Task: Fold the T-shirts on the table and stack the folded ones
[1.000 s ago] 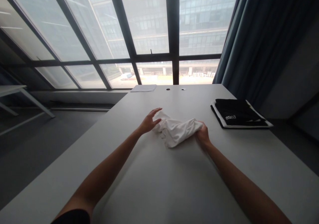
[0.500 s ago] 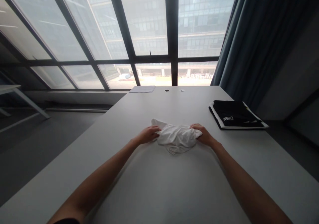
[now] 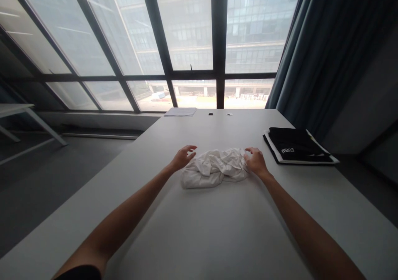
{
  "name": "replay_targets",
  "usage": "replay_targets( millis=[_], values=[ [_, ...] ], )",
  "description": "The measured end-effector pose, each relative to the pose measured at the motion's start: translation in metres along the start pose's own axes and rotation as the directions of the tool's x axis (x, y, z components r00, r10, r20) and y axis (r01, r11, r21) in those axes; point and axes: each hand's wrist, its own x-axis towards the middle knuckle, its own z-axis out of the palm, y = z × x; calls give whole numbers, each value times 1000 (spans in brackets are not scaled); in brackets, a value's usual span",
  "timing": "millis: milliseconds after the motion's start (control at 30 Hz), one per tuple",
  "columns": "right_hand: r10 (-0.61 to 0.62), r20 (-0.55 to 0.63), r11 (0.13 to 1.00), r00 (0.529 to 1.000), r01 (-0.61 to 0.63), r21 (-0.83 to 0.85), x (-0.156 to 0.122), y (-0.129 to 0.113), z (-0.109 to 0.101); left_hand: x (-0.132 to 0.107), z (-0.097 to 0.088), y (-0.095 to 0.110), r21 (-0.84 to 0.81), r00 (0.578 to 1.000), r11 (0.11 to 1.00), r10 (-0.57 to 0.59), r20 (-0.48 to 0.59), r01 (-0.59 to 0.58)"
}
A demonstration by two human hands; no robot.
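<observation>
A crumpled white garment [image 3: 214, 169] lies in a heap on the grey table [image 3: 217, 230] in front of me. My left hand [image 3: 183, 157] hovers at its left end, fingers spread and curved, holding nothing. At the garment's right end rests my right hand [image 3: 255, 161], its fingers loosely spread and touching the cloth without a clear grip.
A folded black garment with white lettering [image 3: 294, 146] sits on a flat white-edged stack at the table's right. A sheet of paper [image 3: 180, 111] lies at the far edge near two cable holes. Beyond are large windows, a dark curtain [image 3: 323, 52] at right, another table [image 3: 18, 114] at left.
Both hands have let go of the white garment, which has dropped onto the table and spread a little wider. My left hand has opened beside it.
</observation>
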Motion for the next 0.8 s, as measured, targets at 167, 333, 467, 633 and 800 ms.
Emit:
replay_targets(
  millis=[167,333,467,633,800],
  values=[
    [-247,280,962,928,270,-47,-29,-15,-4,-11,26,13,52,909,955,259,326,-291],
    [-292,387,916,875,372,-151,-44,-23,-11,-6,39,17,142,925,962,172,340,-231],
    [-201,465,965,862,256,-57,-39,-26,-23,-3,21,27,63,875,976,155,459,-206],
    [-148,794,963,590,-97,251,-11,-35,-54,4,-18,38,-117,775,992,41,631,43],
    [-99,865,909,491,-309,280,32,-39,-67,28,-34,31,-132,914,974,-118,388,182]
  ],
)
